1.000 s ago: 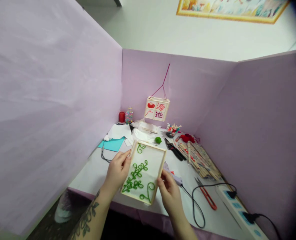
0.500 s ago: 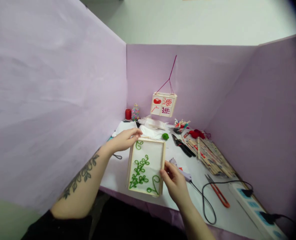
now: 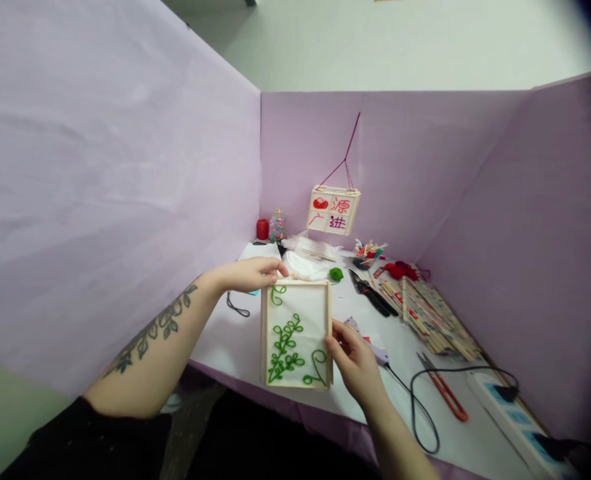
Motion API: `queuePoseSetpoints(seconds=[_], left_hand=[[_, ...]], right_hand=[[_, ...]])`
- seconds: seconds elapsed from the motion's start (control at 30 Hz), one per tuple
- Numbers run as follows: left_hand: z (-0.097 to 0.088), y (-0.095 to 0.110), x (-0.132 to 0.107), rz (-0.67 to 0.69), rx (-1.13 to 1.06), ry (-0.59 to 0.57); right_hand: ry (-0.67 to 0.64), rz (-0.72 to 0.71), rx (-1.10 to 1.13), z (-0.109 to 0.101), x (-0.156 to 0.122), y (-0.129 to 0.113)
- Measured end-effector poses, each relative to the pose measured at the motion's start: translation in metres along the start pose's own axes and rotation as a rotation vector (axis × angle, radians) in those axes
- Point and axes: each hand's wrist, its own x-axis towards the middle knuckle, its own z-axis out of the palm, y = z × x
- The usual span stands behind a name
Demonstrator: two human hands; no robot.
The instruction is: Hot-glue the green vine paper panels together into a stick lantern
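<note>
While the frame (image 3: pixel 304 333) sits between, hands (image 3: pixel 358 363) touch its edges — top and right

Soft, even light leaves the left wall (image 3: pixel 125 167) pale and the right wall (image 3: pixel 525 193) dimmer. A blurred black curve darkens the right edge; wide-angle distortion stretches both walls; detail on the counter (image 3: pixel 242 343) looks soft.
</note>
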Motion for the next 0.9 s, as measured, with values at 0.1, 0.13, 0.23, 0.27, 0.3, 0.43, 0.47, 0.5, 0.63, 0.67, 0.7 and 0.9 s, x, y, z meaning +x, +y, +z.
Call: queuePoseSetpoints(seconds=[0.1,0.13,0.23,0.27,0.3,0.43,0.47,0.5,0.63,0.67,0.7,0.9], left_hand=[[0.001,0.000,0.000,0.014,-0.023,-0.009],[0.002,0.000,0.000,0.010,-0.034,-0.007],[0.004,-0.003,0.001,-0.018,-0.085,0.008],[0.005,-0.004,0.002,-0.028,-0.110,0.016],[0.005,-0.005,0.003,-0.036,-0.134,0.024],[0.006,-0.011,0.006,-0.060,-0.202,0.074],[0.008,-0.012,0.006,-0.059,-0.229,0.117],[0.012,-0.014,0.006,-0.059,-0.272,0.190],[0.051,-0.025,-0.002,-0.196,-0.492,0.697],[0.067,-0.027,-0.006,-0.265,-0.520,0.765],[0.083,-0.029,-0.010,-0.303,-0.529,0.776],[0.142,-0.028,-0.021,-0.250,-0.544,0.739]], right_hand=[[-0.007,0.007,0.001,-0.001,0.001,0.002],[-0.006,0.006,0.003,-0.001,0.001,0.003],[-0.005,0.001,0.007,-0.002,0.001,0.004],[-0.007,0.001,0.010,-0.002,0.001,0.005],[-0.013,0.004,0.013,-0.002,0.001,0.005],[-0.041,0.038,0.025,-0.002,0.003,0.008],[-0.043,0.053,0.034,-0.002,0.003,0.008],[-0.043,0.071,0.047,-0.002,0.005,0.008],[-0.013,0.159,0.136,-0.003,0.011,0.007],[-0.007,0.180,0.169,-0.003,0.012,0.007],[-0.006,0.200,0.206,-0.003,0.014,0.006],[-0.004,0.228,0.258,-0.001,0.026,0.007]])
